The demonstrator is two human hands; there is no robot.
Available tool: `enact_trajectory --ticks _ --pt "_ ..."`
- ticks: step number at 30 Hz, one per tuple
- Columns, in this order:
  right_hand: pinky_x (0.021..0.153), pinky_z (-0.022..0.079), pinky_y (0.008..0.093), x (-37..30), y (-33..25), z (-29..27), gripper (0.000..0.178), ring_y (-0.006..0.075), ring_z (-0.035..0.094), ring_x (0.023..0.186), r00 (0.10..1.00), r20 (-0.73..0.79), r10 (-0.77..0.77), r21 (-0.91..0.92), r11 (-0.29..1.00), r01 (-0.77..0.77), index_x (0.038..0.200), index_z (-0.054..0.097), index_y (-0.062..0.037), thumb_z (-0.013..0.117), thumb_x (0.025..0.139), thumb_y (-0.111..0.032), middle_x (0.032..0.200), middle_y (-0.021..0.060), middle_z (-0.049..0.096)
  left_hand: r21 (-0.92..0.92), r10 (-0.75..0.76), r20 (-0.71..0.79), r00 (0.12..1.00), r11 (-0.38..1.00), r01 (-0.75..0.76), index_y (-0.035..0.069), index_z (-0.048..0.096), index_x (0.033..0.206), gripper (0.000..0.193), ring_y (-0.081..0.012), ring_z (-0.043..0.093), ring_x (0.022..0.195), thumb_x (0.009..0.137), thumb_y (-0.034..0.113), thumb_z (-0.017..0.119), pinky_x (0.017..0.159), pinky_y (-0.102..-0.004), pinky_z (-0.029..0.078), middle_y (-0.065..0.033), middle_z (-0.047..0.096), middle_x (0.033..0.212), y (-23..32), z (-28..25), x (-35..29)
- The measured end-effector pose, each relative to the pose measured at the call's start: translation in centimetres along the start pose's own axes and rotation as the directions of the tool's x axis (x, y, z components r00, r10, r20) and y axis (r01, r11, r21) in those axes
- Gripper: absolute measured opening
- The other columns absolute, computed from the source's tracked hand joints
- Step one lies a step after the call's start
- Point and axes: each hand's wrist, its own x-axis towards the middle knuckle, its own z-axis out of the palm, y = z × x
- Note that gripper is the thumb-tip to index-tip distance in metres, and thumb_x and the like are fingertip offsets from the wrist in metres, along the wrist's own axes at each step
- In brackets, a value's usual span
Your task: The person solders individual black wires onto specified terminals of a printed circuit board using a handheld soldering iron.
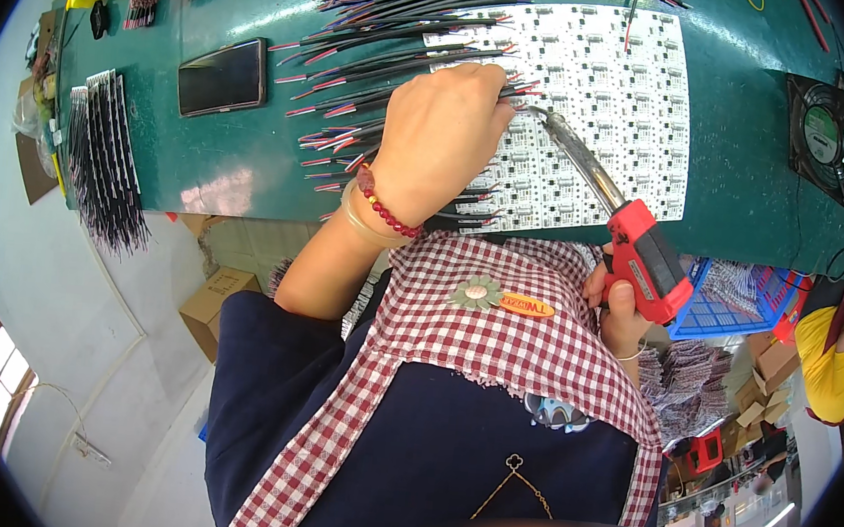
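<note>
My left hand (446, 130), with a red bead bracelet on its wrist, pinches the end of a thin black cable (516, 89) with red and other stripped wire ends. A white sheet of many small circuit boards (646, 112) lies under the fingertips. My right hand (621, 311) is wrapped round the grip of a red and black soldering gun (648, 263). The gun's long metal barrel slants up and left, and its tip is at the boards right beside the held wire ends. Many black cables (360, 57) lie in a row along the sheet's left side, partly hidden by my left hand.
On the green table (241, 147) are a dark phone (222, 77), a bundle of strips with wires (110, 156) over the left front edge, and a black fan (823, 136) at right. A blue basket (730, 301) stands beyond the front edge. Another person's yellow sleeve (828, 364) shows at right.
</note>
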Motion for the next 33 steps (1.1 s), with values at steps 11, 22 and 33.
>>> enact_trajectory --ticks 11,22,33 --pt "0.049 0.039 0.0242 0.0 0.8 -0.3 0.066 0.0112 0.047 0.052 0.998 0.057 -0.019 -0.006 1.0 0.019 0.118 0.048 0.0058 0.057 0.086 -0.052 0.064 0.006 0.053 0.008 -0.002 -0.006 1.0 1.0 0.002 0.0 0.058 0.078 0.019 -0.0367 0.061 0.072 0.08 0.018 0.064 0.063 -0.0438 0.047 -0.0168 0.063 0.076 -0.1 0.0 0.1" --pt "0.056 0.04 0.0267 -0.2 1.5 -1.0 0.043 0.0115 0.05 0.062 0.996 0.087 0.017 0.017 1.0 -0.018 0.093 0.058 -0.0008 0.061 0.086 -0.043 0.072 0.0036 0.056 0.013 0.024 -0.018 1.0 1.0 -0.024 0.0 0.058 0.078 0.02 -0.0362 0.061 0.072 0.079 0.018 0.065 0.063 -0.0435 0.047 -0.016 0.063 0.076 -0.4 0.0 0.2" --pt "0.055 0.039 0.0262 0.1 1.7 -0.7 0.045 0.0121 0.049 0.06 0.996 0.085 -0.024 -0.094 0.995 0.032 0.086 0.057 -0.0004 0.062 0.084 -0.045 0.069 0.0035 0.055 0.031 0.036 -0.015 0.999 0.999 -0.035 0.001 0.058 0.077 0.02 -0.0357 0.061 0.071 0.08 0.019 0.064 0.062 -0.0433 0.048 -0.0154 0.063 0.077 -0.3 -0.1 0.4"
